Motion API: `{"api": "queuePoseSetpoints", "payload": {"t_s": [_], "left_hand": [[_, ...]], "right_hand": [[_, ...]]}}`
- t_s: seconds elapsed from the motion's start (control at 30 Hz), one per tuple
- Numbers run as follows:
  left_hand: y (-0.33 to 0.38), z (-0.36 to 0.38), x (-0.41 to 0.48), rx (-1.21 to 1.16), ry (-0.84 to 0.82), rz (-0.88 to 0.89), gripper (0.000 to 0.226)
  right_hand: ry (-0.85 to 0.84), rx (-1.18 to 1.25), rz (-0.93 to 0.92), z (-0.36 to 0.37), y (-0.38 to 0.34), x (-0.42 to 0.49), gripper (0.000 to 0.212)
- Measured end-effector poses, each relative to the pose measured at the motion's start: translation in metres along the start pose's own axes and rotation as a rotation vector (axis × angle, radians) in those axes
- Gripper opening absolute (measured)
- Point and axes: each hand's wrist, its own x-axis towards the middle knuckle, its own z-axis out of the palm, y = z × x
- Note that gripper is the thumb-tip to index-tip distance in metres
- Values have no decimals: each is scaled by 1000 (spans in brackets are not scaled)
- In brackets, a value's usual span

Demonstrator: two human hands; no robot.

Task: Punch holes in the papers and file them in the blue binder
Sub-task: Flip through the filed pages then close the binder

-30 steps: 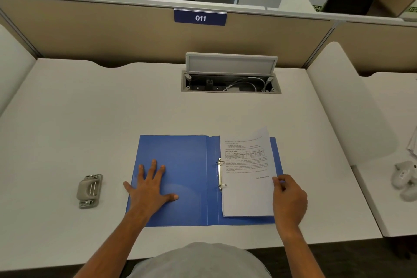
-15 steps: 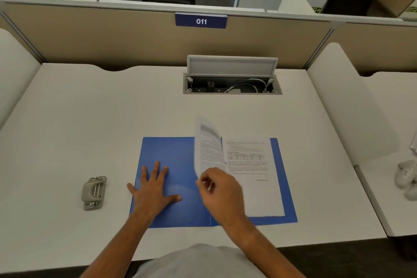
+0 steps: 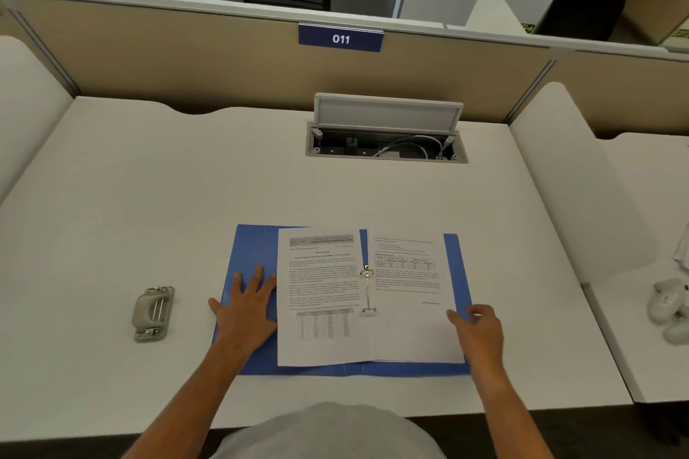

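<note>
Blue binder [image 3: 253, 250] lying open and flat near the front edge of the white counter [image 3: 186, 197], metal rings [image 3: 367, 289] upright along the spine. Printed papers [image 3: 320, 294] threaded on the rings: one sheet turned over onto the left cover, the rest [image 3: 410, 309] stacked on the right cover. Grey hole punch [image 3: 153, 313] resting well apart to the left.

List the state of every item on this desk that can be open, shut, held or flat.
blue binder: open, flat.
left page: flipped over, lying flat.
right page: flat on rings.
hole punch: idle, untouched.
cable box lid: raised.
left hand: flat on binder.
right hand: at right page's edge.
</note>
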Motion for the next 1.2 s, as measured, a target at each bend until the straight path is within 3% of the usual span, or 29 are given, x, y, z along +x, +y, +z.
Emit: {"api": "queuePoseSetpoints", "payload": {"t_s": [0.1, 0.33, 0.47, 0.6, 0.83, 0.9, 1.03, 1.2], "left_hand": [[-11, -10, 5, 29, -26, 39, 77], [-16, -20, 7, 51, -52, 56, 63], [-12, -17, 6, 37, -69, 49, 62], [-9, -15, 3, 34, -65, 38, 65], [-8, -16, 2, 5, -78, 24, 71], [-9, -15, 2, 4, -79, 28, 76], [-8, -15, 2, 6, -79, 31, 80], [-7, -16, 0, 16, -72, 38, 83]], "right_hand": [[-57, -84, 37, 3, 18, 7, 65], [-24, 92, 39, 17, 14, -6, 50], [23, 148, 56, 18, 12, -7, 39], [54, 68, 23, 21, 13, -5, 48], [-89, 277, 144, 22, 7, -3, 54], [-70, 223, 137, 25, 8, -4, 56], [52, -181, 32, 32, 6, -11, 67], [24, -134, 14, 42, 5, -17, 69]]}}
